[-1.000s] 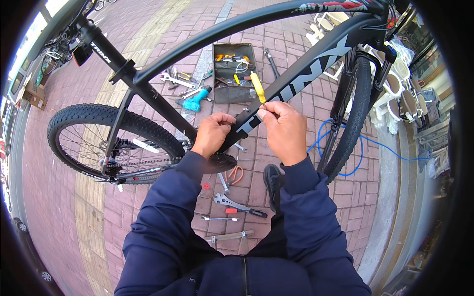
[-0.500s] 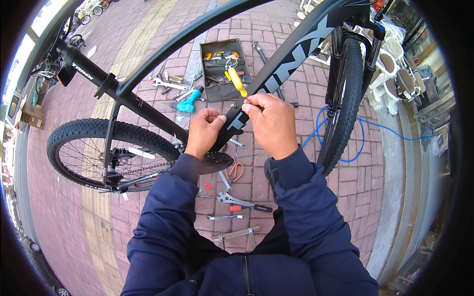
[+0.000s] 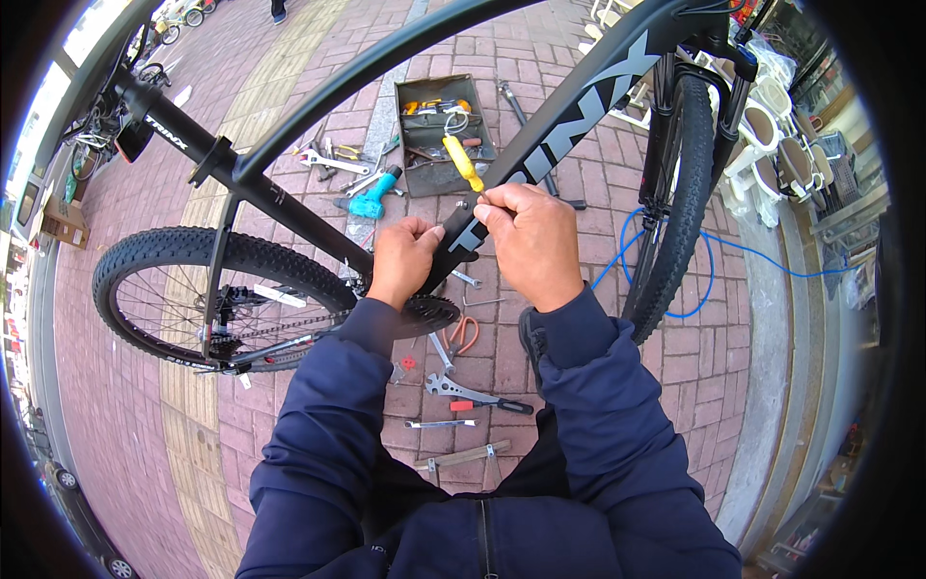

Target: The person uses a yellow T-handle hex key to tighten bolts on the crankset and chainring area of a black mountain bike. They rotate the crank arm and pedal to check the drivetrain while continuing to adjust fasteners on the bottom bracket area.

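A black bicycle frame [image 3: 569, 116] crosses in front of me, with a small bolt [image 3: 462, 206] on its down tube. My right hand [image 3: 529, 253] pinches the lower end of a yellow-handled screwdriver [image 3: 462, 161], whose handle points up and away from me, just beside that bolt. My left hand [image 3: 403, 259] is closed against the down tube, fingers curled with the thumb near their tips; whatever they hold is hidden.
Behind the frame are a dark toolbox [image 3: 431, 183], a turquoise power drill [image 3: 370, 201] and scattered tools. Wrenches [image 3: 447, 386] lie between my feet on brick paving. A blue hose [image 3: 772, 270] loops by the front wheel [image 3: 687, 193]; white chairs [image 3: 762, 116] are stacked at right.
Compared with a second ago, bicycle, tools and hands sit a little higher in the picture, as the view shifted. Both grips look alike throughout. A person's leg has appeared at the top.
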Demonstrator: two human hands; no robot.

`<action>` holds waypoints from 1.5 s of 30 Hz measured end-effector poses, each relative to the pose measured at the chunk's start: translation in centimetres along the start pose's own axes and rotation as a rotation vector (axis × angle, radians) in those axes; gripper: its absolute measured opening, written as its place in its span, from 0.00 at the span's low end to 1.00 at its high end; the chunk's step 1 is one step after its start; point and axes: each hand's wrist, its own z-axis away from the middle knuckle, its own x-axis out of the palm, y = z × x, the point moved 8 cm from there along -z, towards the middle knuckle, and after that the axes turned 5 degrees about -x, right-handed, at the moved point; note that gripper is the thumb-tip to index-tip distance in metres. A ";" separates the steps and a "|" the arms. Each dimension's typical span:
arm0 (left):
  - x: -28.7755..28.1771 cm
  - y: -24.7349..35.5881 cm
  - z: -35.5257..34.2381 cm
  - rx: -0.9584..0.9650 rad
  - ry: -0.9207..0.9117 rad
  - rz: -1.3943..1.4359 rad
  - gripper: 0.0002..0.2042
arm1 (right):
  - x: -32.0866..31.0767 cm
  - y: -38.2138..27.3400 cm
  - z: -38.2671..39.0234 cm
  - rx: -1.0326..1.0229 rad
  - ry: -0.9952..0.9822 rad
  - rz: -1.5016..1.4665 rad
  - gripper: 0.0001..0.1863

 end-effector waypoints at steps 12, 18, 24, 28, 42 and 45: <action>0.0 -0.3 -0.2 -0.037 -0.019 0.054 0.06 | 0.0 -0.1 0.0 -0.007 -0.008 0.003 0.06; 0.4 -0.2 -0.5 0.014 0.008 0.336 0.06 | 0.0 -0.1 -0.1 -0.009 -0.010 0.010 0.06; 0.2 -0.2 -0.3 -0.013 -0.025 0.201 0.05 | 0.0 -0.1 0.0 -0.006 -0.014 0.009 0.06; 0.2 -0.3 -0.3 -0.030 0.001 0.372 0.04 | 0.1 0.0 0.0 0.002 -0.006 -0.007 0.06; 0.1 -0.6 -0.2 -0.128 -0.005 0.076 0.04 | 0.1 -0.2 0.0 -0.005 -0.018 0.007 0.06; 0.0 0.3 0.0 0.010 0.018 0.155 0.03 | 0.1 -0.2 -0.1 -0.017 -0.016 0.015 0.06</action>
